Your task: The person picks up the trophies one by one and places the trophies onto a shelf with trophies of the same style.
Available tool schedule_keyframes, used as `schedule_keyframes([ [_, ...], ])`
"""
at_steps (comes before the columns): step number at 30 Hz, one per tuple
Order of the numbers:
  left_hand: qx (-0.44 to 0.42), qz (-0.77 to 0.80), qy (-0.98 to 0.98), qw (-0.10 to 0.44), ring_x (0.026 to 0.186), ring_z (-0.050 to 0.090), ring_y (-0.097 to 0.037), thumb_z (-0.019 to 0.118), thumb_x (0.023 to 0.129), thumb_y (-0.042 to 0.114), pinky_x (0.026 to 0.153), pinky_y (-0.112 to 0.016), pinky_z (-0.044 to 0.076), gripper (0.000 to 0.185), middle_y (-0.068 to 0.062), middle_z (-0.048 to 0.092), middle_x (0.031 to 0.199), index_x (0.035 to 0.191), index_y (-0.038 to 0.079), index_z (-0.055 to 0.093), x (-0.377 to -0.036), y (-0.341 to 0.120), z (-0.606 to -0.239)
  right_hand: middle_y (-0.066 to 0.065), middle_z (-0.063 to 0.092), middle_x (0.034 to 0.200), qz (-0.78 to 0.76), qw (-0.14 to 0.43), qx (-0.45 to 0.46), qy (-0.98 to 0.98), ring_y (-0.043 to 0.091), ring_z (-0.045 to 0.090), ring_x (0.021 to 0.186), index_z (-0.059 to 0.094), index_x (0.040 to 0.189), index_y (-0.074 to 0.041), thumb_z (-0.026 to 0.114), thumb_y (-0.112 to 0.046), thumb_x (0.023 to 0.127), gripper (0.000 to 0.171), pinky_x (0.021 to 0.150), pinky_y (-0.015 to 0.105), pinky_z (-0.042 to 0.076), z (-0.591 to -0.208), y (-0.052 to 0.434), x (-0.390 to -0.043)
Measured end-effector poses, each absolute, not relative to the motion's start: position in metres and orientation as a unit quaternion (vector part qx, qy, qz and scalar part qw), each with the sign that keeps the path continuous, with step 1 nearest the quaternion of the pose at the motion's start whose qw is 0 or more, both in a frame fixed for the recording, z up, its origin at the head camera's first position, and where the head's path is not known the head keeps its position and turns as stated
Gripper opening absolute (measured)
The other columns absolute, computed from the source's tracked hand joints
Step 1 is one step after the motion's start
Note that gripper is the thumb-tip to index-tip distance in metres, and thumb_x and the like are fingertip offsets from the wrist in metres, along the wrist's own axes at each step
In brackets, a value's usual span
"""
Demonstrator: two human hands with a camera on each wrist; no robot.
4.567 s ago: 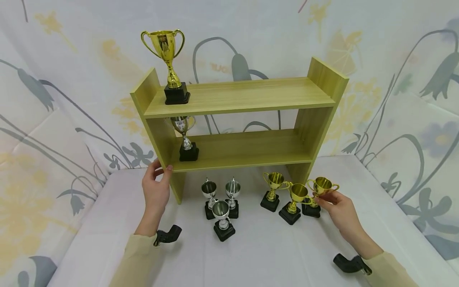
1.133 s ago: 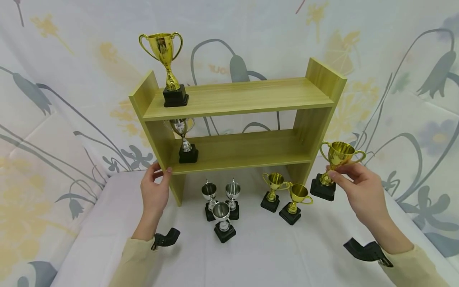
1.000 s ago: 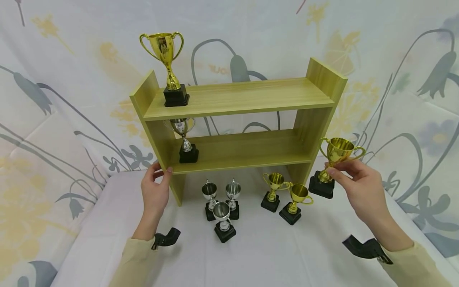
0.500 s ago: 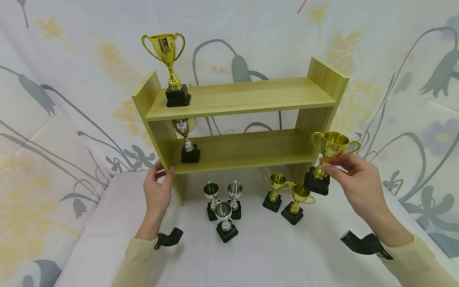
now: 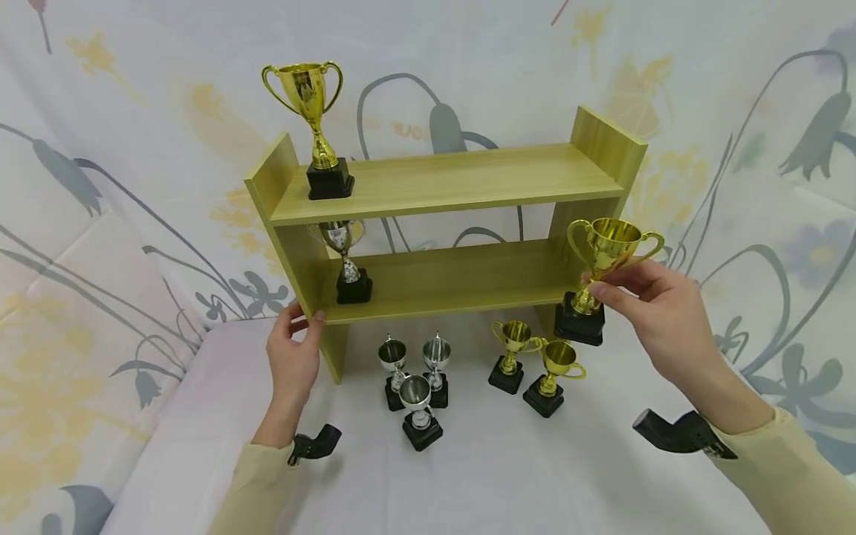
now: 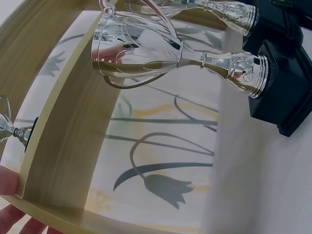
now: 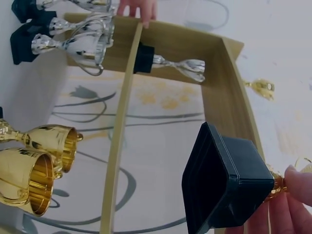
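Observation:
My right hand [image 5: 669,327] pinches a small gold trophy [image 5: 611,249] by its stem, in the air before the right end of the wooden shelf [image 5: 461,174]. In the right wrist view the black base [image 7: 243,170] of this trophy faces the camera. My left hand [image 5: 293,368] grips the left side panel at the front edge of the lower board, thumb in front. A large gold trophy [image 5: 309,93] stands at the left of the top board. Below it a silver trophy [image 5: 337,236] is on the lower board, its rim partly hidden by the top board.
Under the shelf's front, three small silver trophies [image 5: 415,394] stand in a cluster on the white cloth [image 5: 468,483]. Two small gold trophies [image 5: 560,357] stand close together at the right, below the held one. A patterned cloth [image 5: 428,44] hangs behind.
My right hand has lifted the gold trophy off the cloth, drawn it right, then carried it up and left toward the shelf's right end. The left hand has stayed on the shelf.

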State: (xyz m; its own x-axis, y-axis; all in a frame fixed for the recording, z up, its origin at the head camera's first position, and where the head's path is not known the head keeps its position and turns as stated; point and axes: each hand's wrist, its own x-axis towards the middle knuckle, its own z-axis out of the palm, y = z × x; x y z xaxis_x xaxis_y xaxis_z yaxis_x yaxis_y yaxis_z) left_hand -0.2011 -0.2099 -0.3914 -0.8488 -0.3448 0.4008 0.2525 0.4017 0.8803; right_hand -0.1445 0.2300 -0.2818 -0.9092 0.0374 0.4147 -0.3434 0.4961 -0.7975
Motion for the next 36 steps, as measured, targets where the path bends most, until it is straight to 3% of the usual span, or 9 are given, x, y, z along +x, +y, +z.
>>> schedule_keyframes([
  [8, 0.03, -0.548, -0.789, 0.275, 0.106, 0.054, -0.024, 0.059, 0.1, 0.021, 0.072, -0.016, 0.046, 0.035, -0.012, 0.06, 0.123, 0.129, 0.002, 0.059, -0.201, -0.207, -0.391, -0.01, 0.07, 0.099, 0.505, 0.169, 0.088, -0.842, 0.008, 0.062, 0.096, 0.067, 0.117, -0.002, 0.071, -0.022, 0.094, 0.03, 0.08, 0.014, 0.047, -0.275, 0.221, -0.148],
  [16, 0.03, -0.547, -0.788, 0.281, 0.105, 0.055, -0.025, 0.059, 0.099, 0.021, 0.072, -0.014, 0.046, 0.034, -0.012, 0.061, 0.122, 0.128, 0.001, 0.06, -0.201, -0.206, -0.39, -0.008, 0.073, 0.096, 0.542, 0.169, 0.141, -0.811, 0.008, 0.066, 0.09, 0.07, 0.111, -0.003, 0.072, -0.011, 0.092, 0.021, 0.079, 0.016, 0.05, -0.268, 0.209, -0.159],
  [36, 0.03, -0.542, -0.787, 0.294, 0.106, 0.056, -0.026, 0.061, 0.099, 0.022, 0.072, -0.014, 0.046, 0.035, -0.012, 0.062, 0.122, 0.128, 0.002, 0.062, -0.201, -0.208, -0.391, -0.007, 0.073, 0.096, 0.554, 0.158, 0.156, -0.802, 0.009, 0.067, 0.089, 0.07, 0.111, -0.003, 0.072, -0.009, 0.091, 0.02, 0.077, 0.018, 0.053, -0.265, 0.201, -0.167],
])
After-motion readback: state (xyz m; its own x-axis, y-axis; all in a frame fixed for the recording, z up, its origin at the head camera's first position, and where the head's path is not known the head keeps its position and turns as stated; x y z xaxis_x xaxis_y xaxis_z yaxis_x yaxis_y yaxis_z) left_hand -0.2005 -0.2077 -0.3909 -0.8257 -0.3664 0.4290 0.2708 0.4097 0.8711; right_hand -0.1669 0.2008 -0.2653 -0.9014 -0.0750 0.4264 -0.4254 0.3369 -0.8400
